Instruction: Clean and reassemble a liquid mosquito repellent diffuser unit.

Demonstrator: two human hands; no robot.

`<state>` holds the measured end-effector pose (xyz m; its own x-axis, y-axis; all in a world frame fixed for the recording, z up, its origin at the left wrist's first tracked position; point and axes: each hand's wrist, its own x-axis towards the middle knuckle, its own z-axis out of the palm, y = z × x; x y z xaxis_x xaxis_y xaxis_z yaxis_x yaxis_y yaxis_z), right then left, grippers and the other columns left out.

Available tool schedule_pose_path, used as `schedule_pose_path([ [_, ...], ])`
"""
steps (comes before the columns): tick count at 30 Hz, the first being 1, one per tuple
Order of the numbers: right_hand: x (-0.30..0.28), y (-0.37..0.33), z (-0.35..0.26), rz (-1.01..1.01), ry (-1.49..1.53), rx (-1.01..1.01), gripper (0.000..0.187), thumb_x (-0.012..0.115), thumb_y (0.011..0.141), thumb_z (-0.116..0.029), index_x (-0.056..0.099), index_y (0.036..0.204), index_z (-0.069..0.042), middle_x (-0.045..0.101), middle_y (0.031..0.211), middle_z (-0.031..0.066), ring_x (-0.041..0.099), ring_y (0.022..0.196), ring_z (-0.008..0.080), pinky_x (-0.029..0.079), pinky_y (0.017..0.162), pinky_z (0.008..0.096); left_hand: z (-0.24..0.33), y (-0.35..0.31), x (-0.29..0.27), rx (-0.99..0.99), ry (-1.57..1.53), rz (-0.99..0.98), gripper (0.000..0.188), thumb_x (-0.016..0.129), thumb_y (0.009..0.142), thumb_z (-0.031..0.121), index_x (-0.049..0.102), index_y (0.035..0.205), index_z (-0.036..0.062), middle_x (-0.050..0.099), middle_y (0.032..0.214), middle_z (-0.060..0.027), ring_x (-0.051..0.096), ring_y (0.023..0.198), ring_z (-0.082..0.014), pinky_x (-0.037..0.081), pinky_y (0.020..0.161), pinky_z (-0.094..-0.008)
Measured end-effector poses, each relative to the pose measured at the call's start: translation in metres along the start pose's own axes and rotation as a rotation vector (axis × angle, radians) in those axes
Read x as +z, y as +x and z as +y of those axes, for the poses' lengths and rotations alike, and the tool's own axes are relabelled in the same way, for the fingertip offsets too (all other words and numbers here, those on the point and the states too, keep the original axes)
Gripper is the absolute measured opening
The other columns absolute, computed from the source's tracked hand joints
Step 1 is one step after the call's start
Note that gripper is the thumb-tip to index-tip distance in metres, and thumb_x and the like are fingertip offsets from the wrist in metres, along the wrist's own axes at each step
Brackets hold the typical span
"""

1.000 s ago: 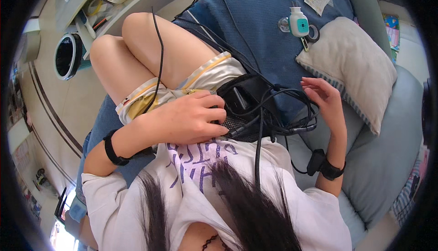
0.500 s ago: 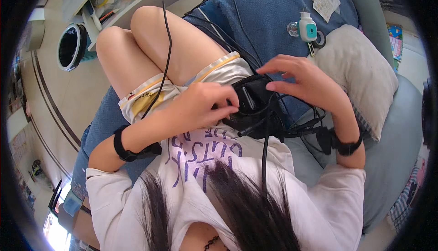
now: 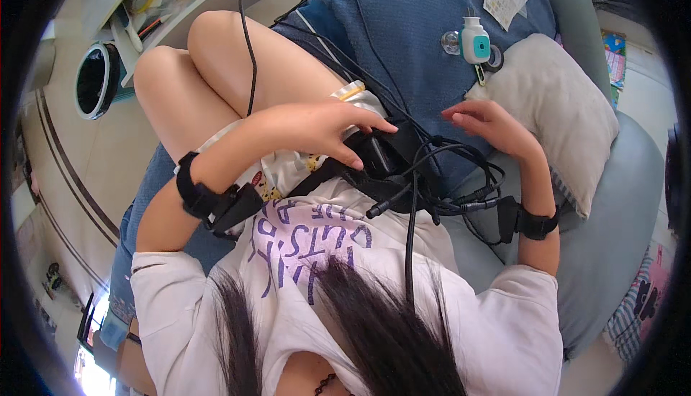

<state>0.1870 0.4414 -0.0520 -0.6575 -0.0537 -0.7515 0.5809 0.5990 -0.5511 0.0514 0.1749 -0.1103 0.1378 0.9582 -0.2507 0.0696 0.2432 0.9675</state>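
One left hand (image 3: pixel 327 133): our grip spread by the black box (image 3: pixel 377 157), mid-frame.
Right hand (image 3: pixel 497 129): our grip loosely uncurled near cables (image 3: pixel 482 207), centre-right.

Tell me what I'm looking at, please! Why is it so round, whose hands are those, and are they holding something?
There's no robot here, just a person sitting. A camera on their head looks down, and its very wide lens bends edges and rounds the picture. The left hand spreads over a black pouch on the lap; I can't tell whether it touches. The right hand is empty, near tangled cables. Both arms wear black bands. On the blue cover lie a white-and-teal gadget and paper, with a pale pillow nearby.
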Motion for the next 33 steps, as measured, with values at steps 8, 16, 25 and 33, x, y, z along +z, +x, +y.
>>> schedule_pose_path([
  [8,0.011,-0.018,0.015,0.048,0.207,0.048,0.033,0.05,0.092,-0.027,0.058,0.112,-0.002,0.062,0.102,0.005,0.056,0.096,0.0123,0.044,0.082,0.0256,0.026,0.015,-0.01,-0.031,0.304,-0.207,0.063,0.072,0.069,0.01,0.049,0.127,0.0161,0.062,0.103,-0.0147,0.06,0.084,-0.026,0.048,0.074,-0.0337],
  [16,0.031,-0.057,0.045,0.306,0.225,-0.051,0.024,0.058,0.086,-0.015,0.061,0.102,0.002,0.063,0.09,0.0051,0.055,0.081,0.0098,0.045,0.073,0.0249,0.014,0.02,-0.002,0.154,0.466,-0.116,0.06,0.071,0.069,0.009,0.052,0.125,0.0167,0.064,0.091,-0.0161,0.061,0.073,-0.0299,0.048,0.069,-0.0372],
  [25,0.056,-0.091,0.032,-0.015,0.043,0.066,0.014,0.068,0.073,-0.005,0.065,0.085,0.001,0.063,0.076,0.0049,0.053,0.069,0.009,0.044,0.064,0.027,0.031,0.013,-0.004,-0.011,0.453,-0.157,0.06,0.071,0.07,0.011,0.051,0.126,0.0192,0.063,0.085,-0.0157,0.059,0.076,-0.0325,0.046,0.069,-0.0405],
  [33,0.092,-0.066,0.047,0.043,0.551,-0.113,0.033,0.071,0.069,-0.006,0.062,0.101,-0.002,0.061,0.103,0.0087,0.057,0.092,0.0147,0.046,0.082,0.0285,0.049,-0.02,0.036,0.351,0.61,0.287,0.018,0.065,0.073,0.007,0.054,0.087,0.0019,0.055,0.081,-0.0098,0.054,0.084,-0.0291,0.044,0.074,-0.0374],
])
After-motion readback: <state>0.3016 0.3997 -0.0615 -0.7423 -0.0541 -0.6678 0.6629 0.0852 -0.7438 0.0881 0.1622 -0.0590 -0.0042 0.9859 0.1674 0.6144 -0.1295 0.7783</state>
